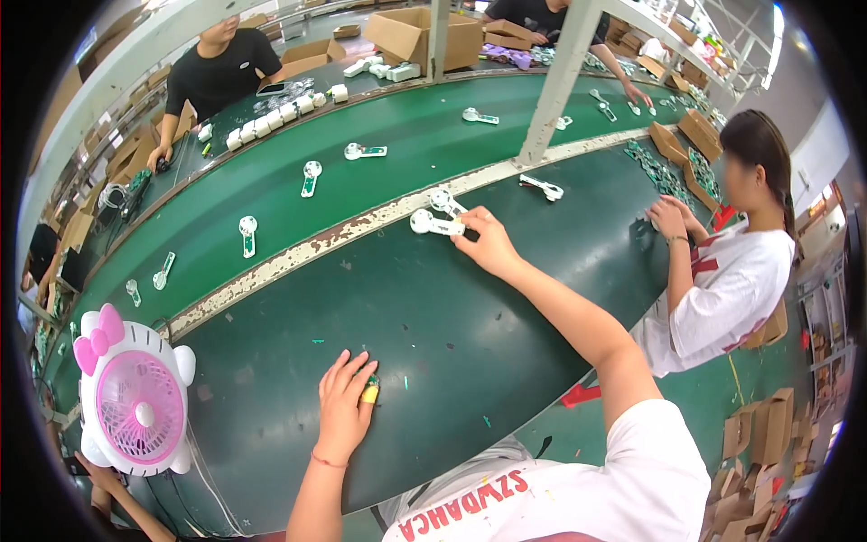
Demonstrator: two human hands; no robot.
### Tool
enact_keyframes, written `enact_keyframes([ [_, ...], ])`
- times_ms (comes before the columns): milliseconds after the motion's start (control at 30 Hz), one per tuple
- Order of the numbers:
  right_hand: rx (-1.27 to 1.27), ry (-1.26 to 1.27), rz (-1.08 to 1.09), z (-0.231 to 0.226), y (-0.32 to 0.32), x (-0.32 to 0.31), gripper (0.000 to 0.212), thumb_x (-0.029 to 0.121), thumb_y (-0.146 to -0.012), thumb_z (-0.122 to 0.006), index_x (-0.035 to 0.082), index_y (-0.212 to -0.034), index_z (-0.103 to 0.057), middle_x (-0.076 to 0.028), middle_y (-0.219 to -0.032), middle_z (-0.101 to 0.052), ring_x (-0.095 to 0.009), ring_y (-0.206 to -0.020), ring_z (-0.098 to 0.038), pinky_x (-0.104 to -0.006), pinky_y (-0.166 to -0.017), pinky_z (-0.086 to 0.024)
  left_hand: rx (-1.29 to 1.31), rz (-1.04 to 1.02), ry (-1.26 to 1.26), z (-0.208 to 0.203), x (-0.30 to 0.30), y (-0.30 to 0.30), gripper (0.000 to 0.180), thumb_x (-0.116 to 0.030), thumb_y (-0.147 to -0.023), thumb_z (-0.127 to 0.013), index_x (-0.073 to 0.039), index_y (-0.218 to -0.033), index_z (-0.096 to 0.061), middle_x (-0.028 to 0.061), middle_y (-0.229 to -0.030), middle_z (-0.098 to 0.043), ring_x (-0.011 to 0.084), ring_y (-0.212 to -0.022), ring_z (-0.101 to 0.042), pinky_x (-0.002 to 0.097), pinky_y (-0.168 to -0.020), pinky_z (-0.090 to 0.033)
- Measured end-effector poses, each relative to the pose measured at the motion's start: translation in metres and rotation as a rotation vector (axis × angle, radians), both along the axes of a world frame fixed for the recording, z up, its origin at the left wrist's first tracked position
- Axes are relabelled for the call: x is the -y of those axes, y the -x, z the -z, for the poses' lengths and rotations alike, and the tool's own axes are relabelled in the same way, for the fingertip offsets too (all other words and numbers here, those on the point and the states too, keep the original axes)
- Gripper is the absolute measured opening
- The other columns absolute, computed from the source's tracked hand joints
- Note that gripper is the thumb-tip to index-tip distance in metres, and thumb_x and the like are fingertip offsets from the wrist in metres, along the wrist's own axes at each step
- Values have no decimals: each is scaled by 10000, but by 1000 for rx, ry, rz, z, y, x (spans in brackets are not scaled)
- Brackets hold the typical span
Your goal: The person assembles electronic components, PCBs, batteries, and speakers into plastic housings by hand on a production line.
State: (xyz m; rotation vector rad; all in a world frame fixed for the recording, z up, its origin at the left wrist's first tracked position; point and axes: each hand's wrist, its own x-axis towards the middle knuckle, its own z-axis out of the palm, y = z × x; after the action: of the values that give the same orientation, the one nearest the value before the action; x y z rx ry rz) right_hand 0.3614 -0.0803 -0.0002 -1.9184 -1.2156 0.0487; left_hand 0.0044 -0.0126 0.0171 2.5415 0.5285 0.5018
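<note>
My right hand (492, 246) reaches to the far edge of the dark green table, thumb and fingers pinching the handle end of a white plastic housing (424, 222) with a round head. A second white housing (442, 200) lies just behind it, by the chipped rail. My left hand (342, 397) lies on the near part of the table, fingers stretched out. Something yellow (369, 395) is at its thumb, with a bit of green beside it; whether this is a wrap or a held piece is unclear. Another white housing (542, 187) lies to the right.
Beyond the chipped rail (361, 219), a green belt carries several white housings with green boards (248, 237). A pink and white fan (140, 397) stands at left. A metal post (560, 86) rises from the rail. Co-workers sit across the belt and at right (736, 262), near boxed circuit boards.
</note>
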Motion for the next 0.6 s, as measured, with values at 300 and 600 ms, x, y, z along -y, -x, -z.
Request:
enact_keyframes([
  [300,288,558,225,1,-11,96,605,333,-883,-496,36,-1366,-286,-94,-1474,-169,-274,-1365,-138,-491,-1082,-108,175,-113,-99,-7,4,-1,315,-33,-776,-548,-100,-1080,-601,49,-1184,-541,292,-1256,-364,431,-1035,-251],
  [600,433,271,270,-5,-4,88,578,298,-870,-521,40,-1342,-311,-105,-1446,-237,-292,-1343,-203,-487,-1073,-167,167,-126,-118,-7,5,3,303,7,-782,-503,-84,-1049,-616,54,-1175,-558,291,-1256,-373,392,-1024,-273],
])
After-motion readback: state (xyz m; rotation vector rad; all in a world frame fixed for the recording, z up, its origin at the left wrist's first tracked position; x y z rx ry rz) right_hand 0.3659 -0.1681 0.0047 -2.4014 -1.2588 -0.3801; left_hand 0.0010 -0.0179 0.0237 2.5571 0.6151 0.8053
